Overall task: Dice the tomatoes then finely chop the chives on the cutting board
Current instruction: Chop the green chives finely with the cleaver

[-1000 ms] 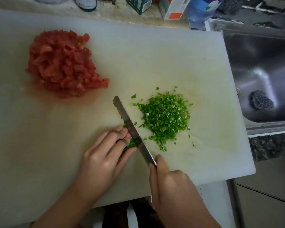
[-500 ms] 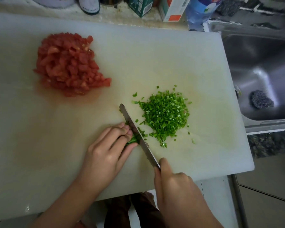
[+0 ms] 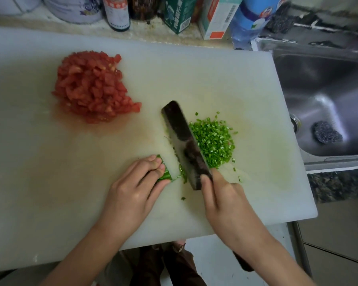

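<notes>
A heap of diced red tomato (image 3: 93, 87) lies at the far left of the white cutting board (image 3: 225, 79). Finely chopped green chives (image 3: 214, 141) form a pile right of centre. My right hand (image 3: 223, 203) grips the handle of a cleaver (image 3: 184, 145). Its broad dark blade is tilted, with the flat side up, against the left edge of the chive pile. My left hand (image 3: 132, 195) pinches a short uncut stub of chives (image 3: 165, 172) under its fingertips, a little left of the blade. A few green bits lie between the stub and the blade.
Bottles, tins and cartons (image 3: 180, 13) line the counter behind the board. A steel sink (image 3: 327, 104) with a scouring pad (image 3: 327, 135) lies to the right. The board's near edge overhangs the counter above the floor.
The cleaver has tipped from edge-down cutting to a tilted flat side against the chive pile. A gap has opened between the blade and the chive stub under my left fingertips.
</notes>
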Available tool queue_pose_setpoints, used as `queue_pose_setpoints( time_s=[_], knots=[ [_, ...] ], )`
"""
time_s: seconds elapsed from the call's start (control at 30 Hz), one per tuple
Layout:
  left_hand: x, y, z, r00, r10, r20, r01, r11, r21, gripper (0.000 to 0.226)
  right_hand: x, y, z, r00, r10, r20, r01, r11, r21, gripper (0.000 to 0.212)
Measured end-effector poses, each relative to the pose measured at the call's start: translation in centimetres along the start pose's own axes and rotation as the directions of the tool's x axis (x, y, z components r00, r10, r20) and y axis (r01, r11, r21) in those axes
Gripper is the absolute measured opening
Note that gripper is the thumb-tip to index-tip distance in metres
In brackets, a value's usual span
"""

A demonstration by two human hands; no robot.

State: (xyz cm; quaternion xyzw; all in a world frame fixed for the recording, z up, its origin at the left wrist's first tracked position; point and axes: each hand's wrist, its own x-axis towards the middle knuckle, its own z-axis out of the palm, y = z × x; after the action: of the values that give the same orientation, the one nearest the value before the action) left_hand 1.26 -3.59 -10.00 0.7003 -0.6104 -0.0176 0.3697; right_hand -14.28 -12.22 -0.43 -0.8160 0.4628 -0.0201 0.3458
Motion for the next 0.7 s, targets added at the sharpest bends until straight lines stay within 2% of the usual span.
queue_pose_setpoints(
  time_s=[0.07, 0.13, 0.27, 0.5, 0.7],
  knots=[
    [0.0, -0.2, 0.0, 1.000, 0.000, 0.005, 0.000, 1.000, 0.000, 0.021, -0.7, -0.2, -1.3, 0.996, 0.076, 0.055, -0.084, 0.986, 0.147, 0.020],
    [0.0, -0.3, 0.0, 1.000, -0.008, 0.007, 0.008, 1.000, 0.000, 0.021, -1.7, -0.4, -1.5, 0.993, 0.072, 0.098, -0.089, 0.978, 0.188, 0.019],
    [0.0, -0.1, 0.0, 1.000, 0.005, -0.002, -0.005, 1.000, 0.026, 0.024, -2.7, 0.2, -0.1, 0.994, 0.037, 0.098, -0.044, 0.997, 0.069, 0.024],
    [-0.2, -0.1, -0.3, 0.999, -0.038, 0.007, 0.038, 0.999, -0.026, 0.024, -2.5, 0.0, 0.5, 0.991, 0.077, 0.113, -0.081, 0.996, 0.034, 0.019],
    [-0.1, -0.2, -0.4, 1.000, -0.026, 0.015, 0.026, 0.999, -0.041, 0.025, -2.2, -0.6, 0.9, 0.990, 0.022, 0.137, -0.012, 0.997, -0.078, 0.015]
  ],
)
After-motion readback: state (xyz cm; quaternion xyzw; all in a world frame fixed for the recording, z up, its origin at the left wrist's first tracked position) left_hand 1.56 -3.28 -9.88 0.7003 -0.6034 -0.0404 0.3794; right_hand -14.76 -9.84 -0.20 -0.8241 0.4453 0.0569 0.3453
